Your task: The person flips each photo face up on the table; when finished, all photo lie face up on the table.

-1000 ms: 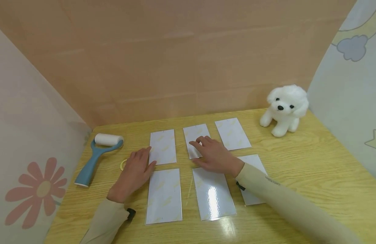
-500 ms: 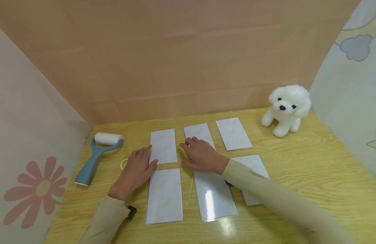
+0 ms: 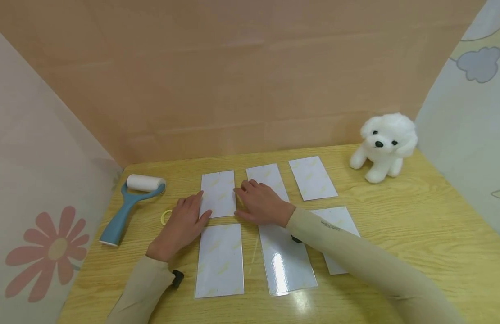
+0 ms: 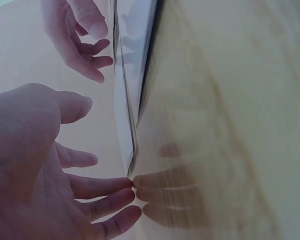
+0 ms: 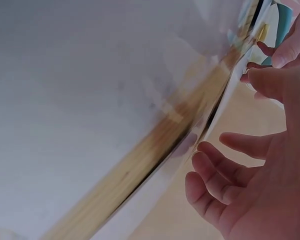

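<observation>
Several white rectangular cards with faint yellow marks lie flat in two rows on the wooden table. My left hand [image 3: 184, 225] is at the left edge of the back-left card [image 3: 218, 193]. In the left wrist view, the fingertips [image 4: 121, 219] of this hand touch the tabletop beside a card edge. My right hand [image 3: 263, 204] is by the same card's right edge, its fingers loosely bent and holding nothing. It hides part of the back-middle card [image 3: 266, 174] and the top of the glossy front-middle card [image 3: 290, 265]. The front-left card [image 3: 220, 261] lies just below.
A lint roller [image 3: 130, 204] with a blue handle lies at the left. Beside the left hand is a small yellow ring [image 3: 164, 218], partly hidden. Farther right are the back-right card [image 3: 313, 178], the front-right card [image 3: 339, 217] under the right sleeve, and a white plush dog [image 3: 384, 146].
My right hand has moved left from over the back-middle card to the right edge of the back-left card. The left hand has stayed nearly still.
</observation>
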The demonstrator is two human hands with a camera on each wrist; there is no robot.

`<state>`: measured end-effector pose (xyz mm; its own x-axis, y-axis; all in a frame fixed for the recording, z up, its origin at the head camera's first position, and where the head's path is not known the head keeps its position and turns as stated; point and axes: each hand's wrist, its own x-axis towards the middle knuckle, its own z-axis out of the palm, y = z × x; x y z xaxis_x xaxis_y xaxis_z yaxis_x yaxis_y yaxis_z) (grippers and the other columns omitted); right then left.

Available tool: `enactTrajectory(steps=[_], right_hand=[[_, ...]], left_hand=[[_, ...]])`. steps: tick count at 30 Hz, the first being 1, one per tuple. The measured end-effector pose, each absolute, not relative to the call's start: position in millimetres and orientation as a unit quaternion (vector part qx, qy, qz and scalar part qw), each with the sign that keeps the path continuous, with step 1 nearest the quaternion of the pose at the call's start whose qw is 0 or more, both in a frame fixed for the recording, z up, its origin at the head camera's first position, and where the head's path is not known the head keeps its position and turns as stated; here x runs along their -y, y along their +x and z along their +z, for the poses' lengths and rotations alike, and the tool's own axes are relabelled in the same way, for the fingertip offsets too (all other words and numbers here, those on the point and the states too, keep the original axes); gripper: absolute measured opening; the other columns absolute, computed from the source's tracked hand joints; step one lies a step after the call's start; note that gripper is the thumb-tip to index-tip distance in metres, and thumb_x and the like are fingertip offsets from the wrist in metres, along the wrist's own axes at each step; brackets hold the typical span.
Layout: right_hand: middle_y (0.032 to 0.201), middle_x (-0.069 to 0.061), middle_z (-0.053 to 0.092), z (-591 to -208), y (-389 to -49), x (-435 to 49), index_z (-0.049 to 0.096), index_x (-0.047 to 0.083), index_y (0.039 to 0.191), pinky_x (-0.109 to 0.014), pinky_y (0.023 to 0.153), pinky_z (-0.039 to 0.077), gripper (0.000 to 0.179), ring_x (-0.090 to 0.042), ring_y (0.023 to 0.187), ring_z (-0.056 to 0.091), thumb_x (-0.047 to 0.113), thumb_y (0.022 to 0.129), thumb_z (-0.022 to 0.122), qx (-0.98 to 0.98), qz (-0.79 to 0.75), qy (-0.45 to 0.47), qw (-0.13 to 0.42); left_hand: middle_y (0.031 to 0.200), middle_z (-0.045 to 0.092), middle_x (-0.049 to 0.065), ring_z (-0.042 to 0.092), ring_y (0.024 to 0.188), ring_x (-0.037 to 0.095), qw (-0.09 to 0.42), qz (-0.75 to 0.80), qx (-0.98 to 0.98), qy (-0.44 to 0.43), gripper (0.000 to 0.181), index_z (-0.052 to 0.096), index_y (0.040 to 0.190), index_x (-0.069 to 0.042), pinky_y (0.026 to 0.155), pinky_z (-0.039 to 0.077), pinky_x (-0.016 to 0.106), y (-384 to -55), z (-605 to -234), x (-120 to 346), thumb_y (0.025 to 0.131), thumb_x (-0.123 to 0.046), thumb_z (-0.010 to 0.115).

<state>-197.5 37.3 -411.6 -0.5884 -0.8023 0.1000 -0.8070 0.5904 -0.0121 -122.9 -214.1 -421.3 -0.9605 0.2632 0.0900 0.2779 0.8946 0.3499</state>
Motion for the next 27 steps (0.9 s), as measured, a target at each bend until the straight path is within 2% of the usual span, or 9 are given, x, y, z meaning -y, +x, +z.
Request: enactTrajectory(steps=[8,17,27], right_hand=[[0.115,-0.012,0.057,-414.1,-200.6,-32.2,0.058,0.002,0.133,-0.038,0.078,0.050,0.060,-0.027,0.101,0.053,0.051,0.098,0.059,0.892,0.010,0.449,0.042],[0.108,-0.011,0.056,-414.7,-203.8,-31.2,0.064,0.003,0.109,-0.039,0.078,0.048,0.051,-0.027,0.094,0.050,0.052,0.096,0.061,0.881,-0.002,0.467,0.080],[0.111,-0.011,0.054,-415.1,-205.0,-30.2,0.065,0.003,0.110,-0.040,0.082,0.047,0.051,-0.027,0.097,0.049,0.052,0.096,0.061,0.885,-0.009,0.462,0.059]], left_hand=[[0.142,0.048,0.028,0.042,0.128,0.049,0.002,-0.175,0.976,-0.127,0.066,0.032,0.151,0.010,0.106,0.034,0.060,-127.2,-420.8,213.3,0.105,-0.033,0.053],[0.142,0.049,0.028,0.043,0.127,0.049,0.000,-0.182,0.975,-0.130,0.068,0.032,0.151,0.010,0.105,0.034,0.061,-128.8,-417.9,212.0,0.105,-0.033,0.054],[0.145,0.047,0.027,0.040,0.129,0.048,-0.010,-0.200,0.972,-0.122,0.070,0.030,0.153,0.009,0.106,0.033,0.062,-128.2,-419.4,211.8,0.104,-0.035,0.055]])
